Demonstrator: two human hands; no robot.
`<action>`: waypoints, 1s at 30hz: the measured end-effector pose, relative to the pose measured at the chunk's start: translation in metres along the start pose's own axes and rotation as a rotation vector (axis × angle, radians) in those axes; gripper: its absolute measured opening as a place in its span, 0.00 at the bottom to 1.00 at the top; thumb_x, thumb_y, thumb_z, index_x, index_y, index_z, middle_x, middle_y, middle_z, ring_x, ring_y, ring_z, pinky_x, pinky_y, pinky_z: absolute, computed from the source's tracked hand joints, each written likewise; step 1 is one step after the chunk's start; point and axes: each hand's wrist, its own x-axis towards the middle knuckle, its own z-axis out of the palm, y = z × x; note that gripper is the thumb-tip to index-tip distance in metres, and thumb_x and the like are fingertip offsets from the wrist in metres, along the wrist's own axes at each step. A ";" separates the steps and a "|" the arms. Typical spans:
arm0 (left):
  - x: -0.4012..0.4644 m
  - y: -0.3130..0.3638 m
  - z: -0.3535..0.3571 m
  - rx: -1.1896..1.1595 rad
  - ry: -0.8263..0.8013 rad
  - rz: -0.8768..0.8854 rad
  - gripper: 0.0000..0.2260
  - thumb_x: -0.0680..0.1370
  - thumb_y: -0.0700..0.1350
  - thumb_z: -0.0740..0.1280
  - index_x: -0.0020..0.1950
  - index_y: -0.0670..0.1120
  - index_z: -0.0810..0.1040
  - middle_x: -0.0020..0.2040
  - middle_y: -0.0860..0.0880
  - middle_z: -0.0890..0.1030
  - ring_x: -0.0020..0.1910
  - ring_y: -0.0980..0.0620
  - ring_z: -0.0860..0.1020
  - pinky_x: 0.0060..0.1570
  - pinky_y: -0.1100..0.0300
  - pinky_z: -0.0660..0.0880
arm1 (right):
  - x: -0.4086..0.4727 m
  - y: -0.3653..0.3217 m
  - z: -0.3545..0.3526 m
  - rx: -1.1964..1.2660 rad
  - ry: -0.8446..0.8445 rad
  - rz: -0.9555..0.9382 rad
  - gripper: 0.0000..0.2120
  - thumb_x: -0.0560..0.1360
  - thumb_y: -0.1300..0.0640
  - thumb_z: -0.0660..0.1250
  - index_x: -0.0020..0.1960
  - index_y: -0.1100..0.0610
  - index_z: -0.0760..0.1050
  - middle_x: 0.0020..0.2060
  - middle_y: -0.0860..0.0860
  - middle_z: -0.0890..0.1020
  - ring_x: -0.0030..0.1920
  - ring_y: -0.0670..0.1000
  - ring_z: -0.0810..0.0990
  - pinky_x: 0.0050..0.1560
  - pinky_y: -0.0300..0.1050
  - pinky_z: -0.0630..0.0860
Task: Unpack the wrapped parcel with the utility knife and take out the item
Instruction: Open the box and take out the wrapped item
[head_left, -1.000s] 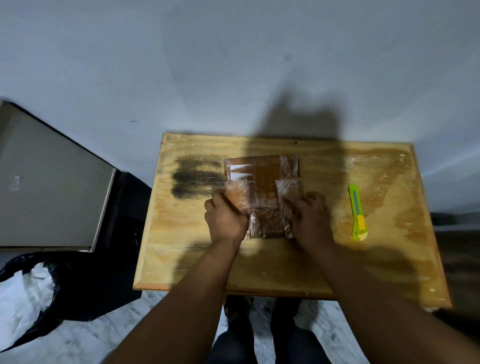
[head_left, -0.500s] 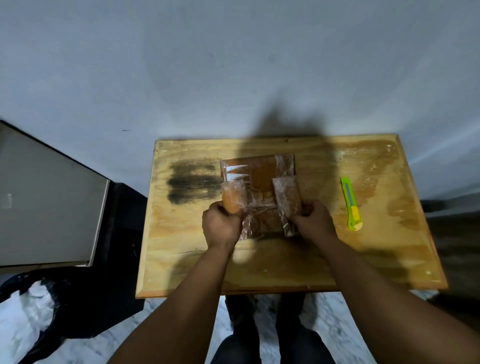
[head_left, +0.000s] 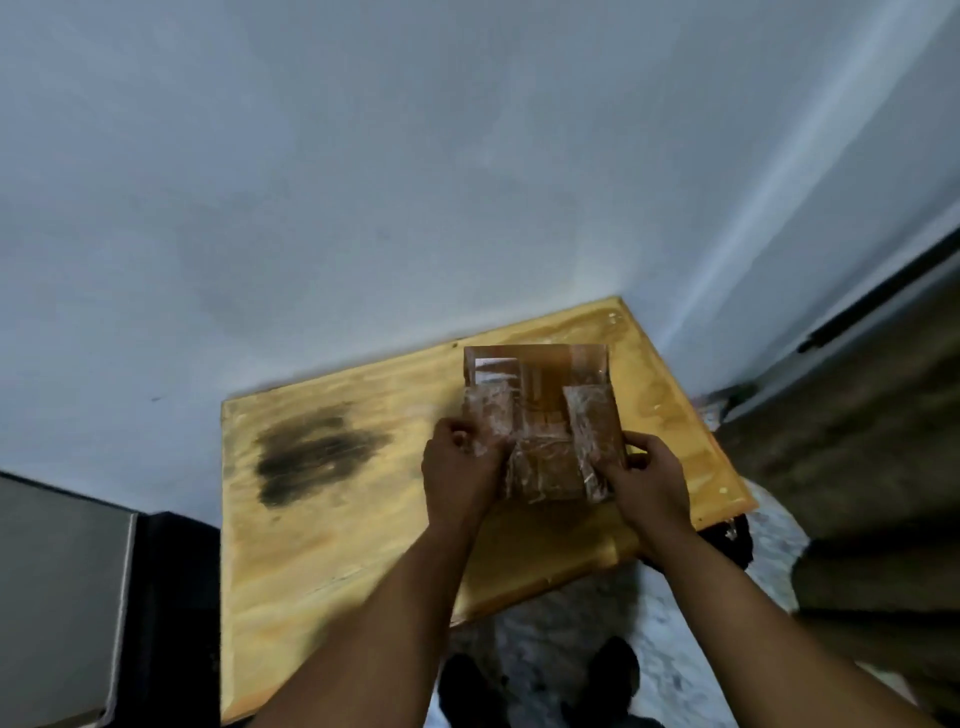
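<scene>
parcel (head_left: 540, 415): what lies under the crinkled clear wrap and brown tape cannot be told; its lower corners are covered by both hands.
left hand (head_left: 460, 475): fingers tucked behind the parcel's left edge, out of sight.
right hand (head_left: 649, 480): fingertips hidden under the wrap's edge.
table (head_left: 332, 545): motion-blurred; near edge hidden behind the forearms.
shoes (head_left: 540, 680): dark, cut by the bottom edge of the frame.

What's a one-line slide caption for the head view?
Both hands, left and right, grip a plastic-wrapped parcel above a wooden table; no knife in view.
</scene>
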 end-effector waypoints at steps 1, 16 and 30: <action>-0.004 0.010 0.012 0.038 -0.011 0.040 0.22 0.64 0.66 0.73 0.53 0.60 0.74 0.54 0.54 0.79 0.51 0.52 0.80 0.48 0.48 0.82 | 0.002 0.000 -0.013 -0.007 0.031 -0.009 0.21 0.70 0.51 0.75 0.61 0.52 0.75 0.49 0.52 0.83 0.46 0.54 0.82 0.47 0.55 0.80; -0.124 0.131 0.239 -0.012 -0.230 0.206 0.06 0.74 0.50 0.75 0.40 0.50 0.83 0.37 0.52 0.84 0.32 0.53 0.83 0.31 0.49 0.83 | 0.045 0.095 -0.259 0.100 0.321 0.046 0.13 0.71 0.46 0.74 0.50 0.53 0.80 0.43 0.50 0.83 0.43 0.52 0.81 0.42 0.45 0.76; -0.146 0.102 0.378 0.243 -0.588 0.123 0.09 0.80 0.46 0.64 0.58 0.53 0.80 0.50 0.50 0.83 0.45 0.53 0.83 0.44 0.63 0.81 | 0.085 0.196 -0.357 -0.036 0.336 0.218 0.06 0.71 0.56 0.74 0.38 0.55 0.79 0.31 0.46 0.77 0.38 0.53 0.78 0.40 0.42 0.70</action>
